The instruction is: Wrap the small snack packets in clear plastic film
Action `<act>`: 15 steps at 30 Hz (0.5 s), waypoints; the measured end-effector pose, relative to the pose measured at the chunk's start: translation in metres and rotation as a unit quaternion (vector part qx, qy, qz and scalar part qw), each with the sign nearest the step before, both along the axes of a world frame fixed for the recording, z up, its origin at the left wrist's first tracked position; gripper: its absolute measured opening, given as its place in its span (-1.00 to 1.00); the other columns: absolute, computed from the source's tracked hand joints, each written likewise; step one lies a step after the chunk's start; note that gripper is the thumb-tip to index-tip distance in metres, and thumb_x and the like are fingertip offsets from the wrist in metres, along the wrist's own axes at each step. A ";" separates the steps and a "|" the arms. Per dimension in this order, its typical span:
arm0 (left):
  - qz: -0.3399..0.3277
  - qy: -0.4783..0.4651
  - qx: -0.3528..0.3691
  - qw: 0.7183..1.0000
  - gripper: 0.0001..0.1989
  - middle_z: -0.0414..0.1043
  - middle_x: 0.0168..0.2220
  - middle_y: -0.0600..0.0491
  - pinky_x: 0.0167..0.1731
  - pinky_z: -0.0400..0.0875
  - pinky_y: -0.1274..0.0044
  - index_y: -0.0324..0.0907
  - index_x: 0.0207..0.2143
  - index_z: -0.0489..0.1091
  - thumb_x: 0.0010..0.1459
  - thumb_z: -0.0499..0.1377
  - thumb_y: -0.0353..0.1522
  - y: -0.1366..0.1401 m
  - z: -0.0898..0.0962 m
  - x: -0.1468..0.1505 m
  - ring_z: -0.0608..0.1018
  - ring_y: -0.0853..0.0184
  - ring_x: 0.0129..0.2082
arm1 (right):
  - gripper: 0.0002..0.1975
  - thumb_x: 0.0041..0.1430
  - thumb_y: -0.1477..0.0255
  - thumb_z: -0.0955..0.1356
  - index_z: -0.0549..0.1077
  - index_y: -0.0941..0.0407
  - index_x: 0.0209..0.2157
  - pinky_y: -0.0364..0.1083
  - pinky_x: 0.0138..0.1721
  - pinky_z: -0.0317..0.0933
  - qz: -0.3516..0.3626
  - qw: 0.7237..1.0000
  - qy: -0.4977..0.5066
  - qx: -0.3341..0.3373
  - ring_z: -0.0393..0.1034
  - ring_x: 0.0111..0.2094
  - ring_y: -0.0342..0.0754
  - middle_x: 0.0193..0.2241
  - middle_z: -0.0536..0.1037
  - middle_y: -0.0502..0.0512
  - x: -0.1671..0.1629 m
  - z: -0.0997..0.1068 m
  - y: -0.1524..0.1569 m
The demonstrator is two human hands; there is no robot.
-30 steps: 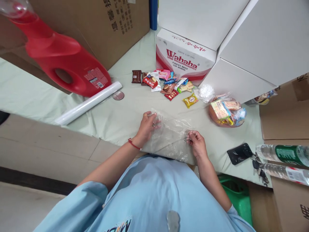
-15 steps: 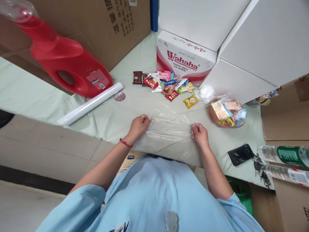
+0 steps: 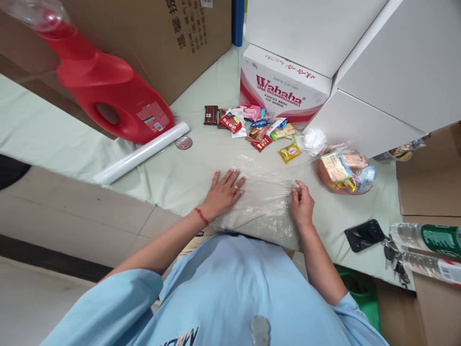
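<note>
A sheet of clear plastic film (image 3: 264,202), perhaps a thin bag, lies wrinkled on the pale green cloth near the table's front edge. My left hand (image 3: 225,192) rests flat on its left side, fingers spread. At the right side, my right hand (image 3: 302,202) pinches the film's edge between thumb and fingers, and creases run out from that grip. Beyond the film lies a loose pile of wrapped snacks (image 3: 261,137), with a yellow-wrapped snack (image 3: 290,152) closest. To the right sits a round brown bowl (image 3: 326,180) filled with more wrapped snacks.
On the left are a white roll (image 3: 144,153), a round metal disc (image 3: 184,142) and a big red bottle (image 3: 118,96). A Wahaba-style water carton (image 3: 284,86) stands behind the snacks, near crumpled clear plastic (image 3: 314,142). A black phone (image 3: 364,235), keys (image 3: 395,259) and bottles (image 3: 439,239) lie right.
My left hand has let go of the film's left edge and now lies spread on top of it. The film has settled flatter. My right hand still pinches its side.
</note>
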State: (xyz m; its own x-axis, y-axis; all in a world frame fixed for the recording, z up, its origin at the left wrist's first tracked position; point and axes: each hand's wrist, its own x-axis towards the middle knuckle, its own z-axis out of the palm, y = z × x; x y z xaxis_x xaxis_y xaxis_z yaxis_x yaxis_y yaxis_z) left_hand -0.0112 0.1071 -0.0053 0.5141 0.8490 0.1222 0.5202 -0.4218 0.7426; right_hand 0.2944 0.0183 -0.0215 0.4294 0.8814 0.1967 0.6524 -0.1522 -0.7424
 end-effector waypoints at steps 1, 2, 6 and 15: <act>0.005 0.017 0.003 1.000 -0.57 0.25 0.43 -0.10 0.42 -0.48 -0.08 0.06 0.24 0.44 0.34 0.15 -0.21 0.000 -0.006 -0.002 0.15 -0.04 0.49 | -0.50 0.35 0.17 0.28 0.43 0.14 0.19 0.04 -0.10 0.35 -0.023 1.000 -0.002 -0.007 0.49 -0.29 0.04 -0.21 0.63 0.16 0.005 -0.001 -0.001; 0.009 0.042 0.011 0.999 -0.53 0.19 0.46 -0.10 0.41 -0.50 -0.10 0.07 0.29 0.39 0.37 0.12 -0.19 -0.001 -0.012 -0.003 0.13 -0.03 0.50 | -0.47 0.33 0.19 0.28 0.40 0.16 0.22 0.04 -0.13 0.36 -0.042 0.999 -0.003 -0.019 0.48 -0.31 0.03 -0.22 0.62 0.16 0.011 -0.002 -0.004; 0.001 0.182 0.072 0.981 -0.44 0.02 0.52 -0.12 0.41 -0.49 -0.12 0.04 0.44 0.19 0.46 -0.02 -0.13 -0.003 -0.017 -0.005 0.06 0.02 0.53 | -0.52 0.31 0.26 0.28 0.41 0.18 0.18 0.05 -0.13 0.36 -0.077 0.994 -0.076 -0.010 0.45 -0.25 0.04 -0.11 0.57 0.26 0.017 0.006 -0.013; 0.016 0.242 0.108 0.964 -0.43 0.02 0.52 -0.08 0.39 -0.48 -0.19 0.05 0.48 0.10 0.50 -0.13 -0.12 0.010 -0.013 -0.027 0.11 0.02 0.51 | -0.74 0.41 0.38 0.26 0.58 0.09 -0.11 0.12 0.01 0.36 0.195 0.959 -0.183 -0.095 0.40 -0.06 0.15 -0.09 0.58 0.26 -0.014 0.028 -0.010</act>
State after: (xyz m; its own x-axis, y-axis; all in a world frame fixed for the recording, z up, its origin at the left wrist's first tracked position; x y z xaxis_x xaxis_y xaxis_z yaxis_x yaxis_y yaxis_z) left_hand -0.0382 0.1169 -0.0185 0.5296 0.8468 0.0502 0.7987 -0.5177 0.3066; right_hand 0.2804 0.0088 0.0065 -0.0067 0.9958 0.0912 0.8989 0.0459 -0.4357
